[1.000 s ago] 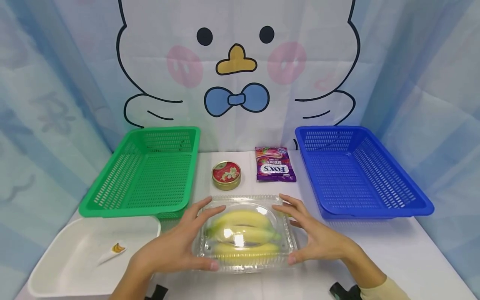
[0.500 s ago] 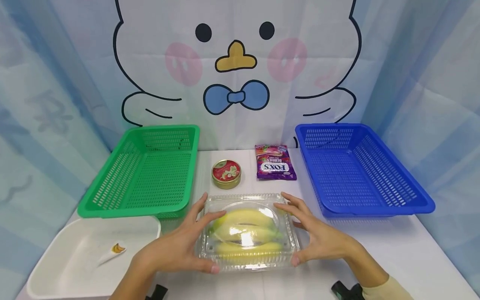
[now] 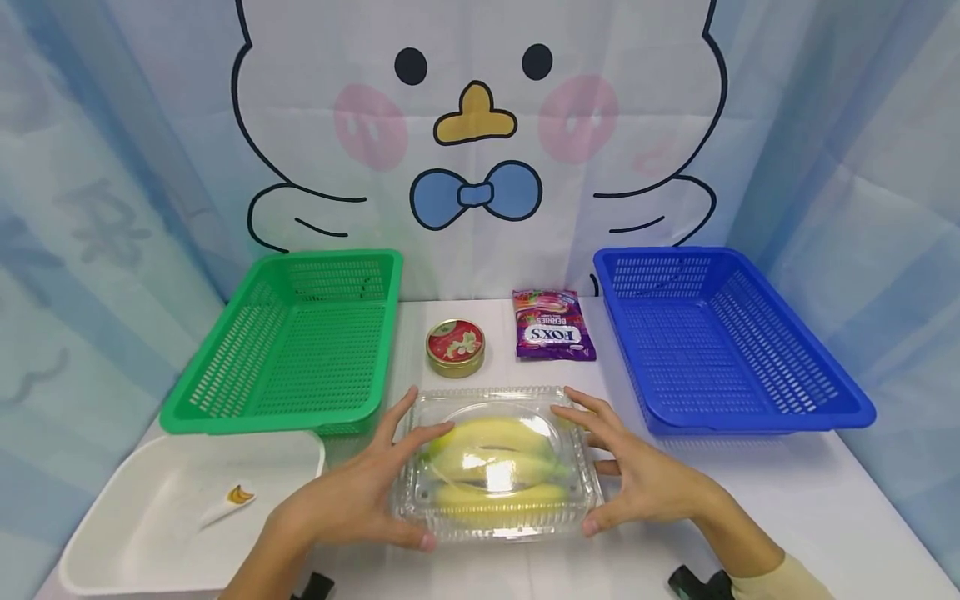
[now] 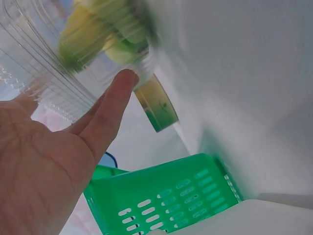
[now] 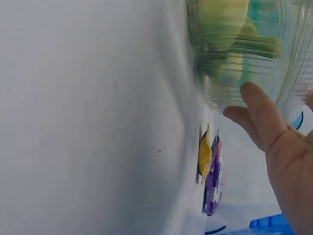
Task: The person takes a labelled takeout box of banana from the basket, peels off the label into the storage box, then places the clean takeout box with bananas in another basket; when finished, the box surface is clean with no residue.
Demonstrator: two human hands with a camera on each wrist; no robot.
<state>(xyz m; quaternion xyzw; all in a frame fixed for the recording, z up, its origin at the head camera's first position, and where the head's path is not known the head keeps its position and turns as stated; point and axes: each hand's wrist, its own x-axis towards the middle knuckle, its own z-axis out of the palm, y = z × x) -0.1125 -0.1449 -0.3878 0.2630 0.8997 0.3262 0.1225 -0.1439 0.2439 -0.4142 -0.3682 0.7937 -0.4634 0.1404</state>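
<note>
Clamshell [image 3: 497, 467], a clear box with three bananas [image 3: 491, 462] inside, is sitting on the table [image 3: 787, 508] near the middle of its front edge, between the two hands. The left hand [image 3: 348, 500] is pressing against the box's left side, thumb at the front corner and fingers spread toward the back corner. The right hand [image 3: 641, 479] is mirroring it on the right side. Both are grasping the box between them with fingers only lightly curved. Whether the box is lifting off the table cannot be told.

The blue basket [image 3: 750, 408] is lying at the table's right edge and the green basket [image 3: 225, 412] at its left edge, both toward the back. A white tray [image 3: 112, 533] is filling the front left corner, cut off by the frame, with a small banana label [image 3: 238, 495] inside. A purple candy bag [image 3: 553, 327] and a round tin [image 3: 454, 347] are lying behind the box, toward the back edge.

In the wrist views the box is blurring, and only fingertips are showing against its ribbed wall [image 4: 44, 83]; the bananas are reading as yellow-green smears.
</note>
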